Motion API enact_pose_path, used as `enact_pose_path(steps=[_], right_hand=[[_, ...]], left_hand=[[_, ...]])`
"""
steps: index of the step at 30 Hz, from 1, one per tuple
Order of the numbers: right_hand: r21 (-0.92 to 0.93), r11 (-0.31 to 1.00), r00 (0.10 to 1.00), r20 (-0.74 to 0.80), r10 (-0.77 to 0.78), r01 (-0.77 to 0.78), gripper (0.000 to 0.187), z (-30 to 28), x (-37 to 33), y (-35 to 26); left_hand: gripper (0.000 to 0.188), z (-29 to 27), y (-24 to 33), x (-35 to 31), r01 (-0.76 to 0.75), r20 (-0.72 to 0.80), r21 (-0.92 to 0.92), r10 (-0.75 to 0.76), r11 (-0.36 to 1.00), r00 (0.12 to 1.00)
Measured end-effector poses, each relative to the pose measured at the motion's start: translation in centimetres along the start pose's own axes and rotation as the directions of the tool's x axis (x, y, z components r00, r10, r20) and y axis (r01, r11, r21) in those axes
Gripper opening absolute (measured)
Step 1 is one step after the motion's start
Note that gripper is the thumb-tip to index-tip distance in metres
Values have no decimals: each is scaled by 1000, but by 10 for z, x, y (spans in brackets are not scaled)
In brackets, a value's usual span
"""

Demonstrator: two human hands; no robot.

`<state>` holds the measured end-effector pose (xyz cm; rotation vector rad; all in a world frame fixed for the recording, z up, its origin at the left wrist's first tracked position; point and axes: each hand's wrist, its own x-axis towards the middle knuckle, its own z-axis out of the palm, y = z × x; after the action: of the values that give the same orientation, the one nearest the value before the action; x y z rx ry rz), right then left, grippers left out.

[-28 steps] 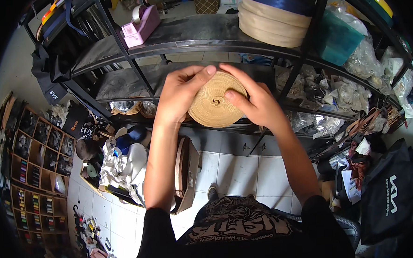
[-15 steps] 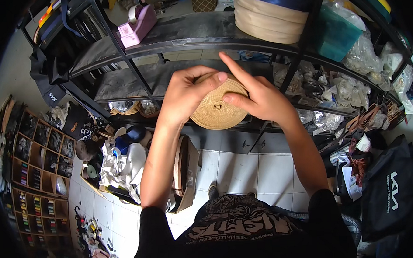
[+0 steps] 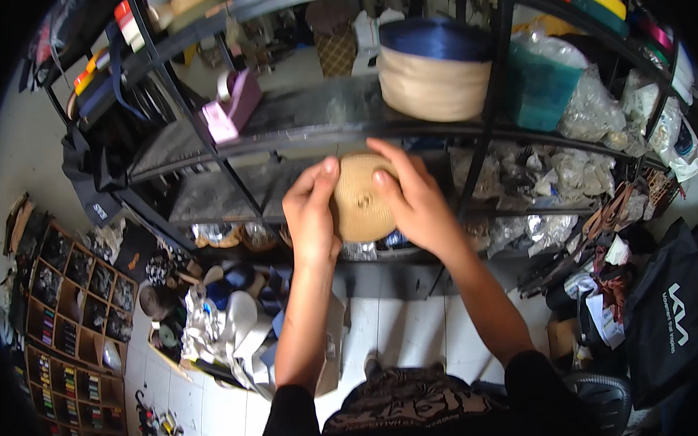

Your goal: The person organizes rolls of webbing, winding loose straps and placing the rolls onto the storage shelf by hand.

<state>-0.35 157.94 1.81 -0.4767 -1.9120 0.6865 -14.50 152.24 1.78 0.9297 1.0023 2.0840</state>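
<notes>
Between my two hands is a roll of tan webbing [image 3: 362, 205], wound into a flat disc with its coiled centre facing me. My left hand [image 3: 312, 208] grips the roll's left edge, thumb pointing up along the rim. On the other side my right hand [image 3: 413, 199] holds the right edge; its thumb lies on the flat face and its index finger reaches up past the top. The roll is held up in front of a black metal shelf rack [image 3: 311, 105]. The fingers behind the roll are partly hidden.
A lilac tape dispenser [image 3: 233, 106] and large navy and beige rolls [image 3: 434, 71] stand on the shelf. A teal bin [image 3: 543, 89] and plastic bags are at right. Below left are a box of ribbon rolls [image 3: 232, 327] and a compartment shelf [image 3: 70, 311]. A black bag [image 3: 670, 312] hangs right.
The view has tilted up, so the shelves sit lower and upper rolls show. My left thumb has moved off the roll's face to its edge, and the roll is turned slightly.
</notes>
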Motion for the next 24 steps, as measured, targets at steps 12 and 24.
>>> enact_pose_path(steps=[12, 24], right_hand=[[143, 985, 981, -182, -72, 99, 63, -5, -17, 8], [-282, 938, 968, -87, -236, 203, 102, -83, -39, 38]], left_hand=[[43, 41, -22, 1, 94, -121, -363, -147, 927, 982], [48, 113, -52, 5, 147, -3, -444, -166, 884, 986]])
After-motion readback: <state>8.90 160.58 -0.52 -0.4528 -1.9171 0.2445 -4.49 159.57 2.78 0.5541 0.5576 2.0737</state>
